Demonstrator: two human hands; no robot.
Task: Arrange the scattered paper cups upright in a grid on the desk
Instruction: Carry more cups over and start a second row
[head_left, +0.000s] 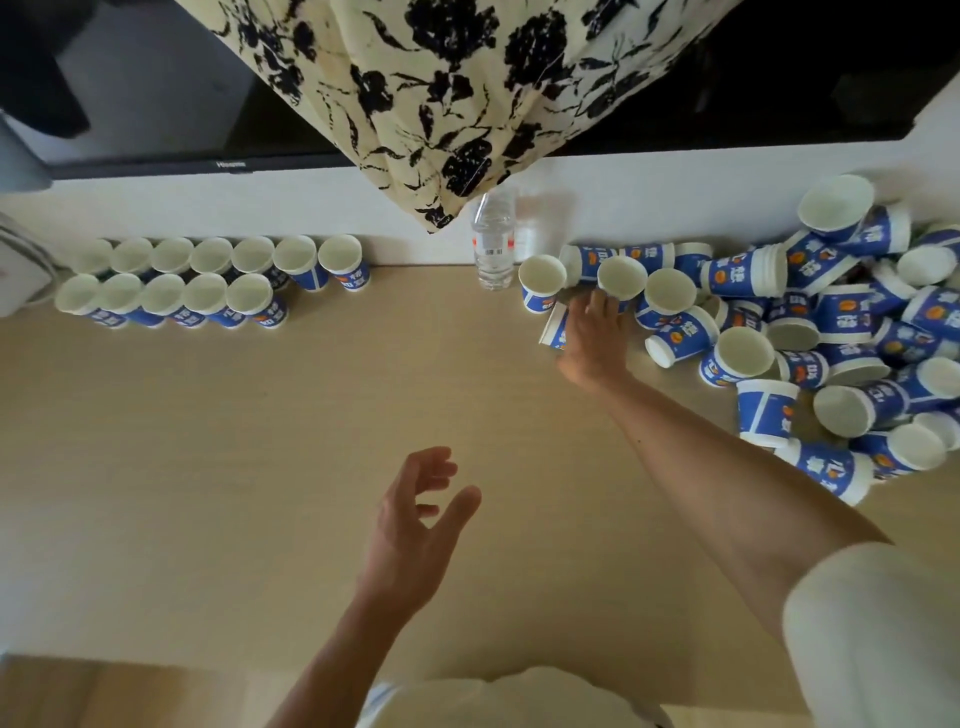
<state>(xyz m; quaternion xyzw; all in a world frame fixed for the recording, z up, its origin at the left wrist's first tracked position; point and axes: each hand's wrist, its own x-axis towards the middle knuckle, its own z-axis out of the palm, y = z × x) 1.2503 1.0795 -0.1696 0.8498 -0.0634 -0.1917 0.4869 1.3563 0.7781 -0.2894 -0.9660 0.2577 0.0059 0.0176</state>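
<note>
Blue-and-white paper cups stand upright in two rows (218, 280) at the far left of the wooden desk (260, 441), against the wall. A large pile of scattered cups (831, 332) covers the far right, some upright, many on their sides. My right hand (592, 338) reaches into the pile's left edge. Its fingers stretch toward the base of an upright cup (621, 278), and a cup lying on its side (551, 326) sits against the thumb side. No grip shows. My left hand (421, 519) hovers over the middle of the desk, fingers relaxed and holding nothing.
A clear water bottle (492, 239) stands at the back between the rows and the pile. A floral cloth (441, 93) hangs over a dark TV screen (156, 104) behind the desk. A white object (21, 270) sits at the far left edge.
</note>
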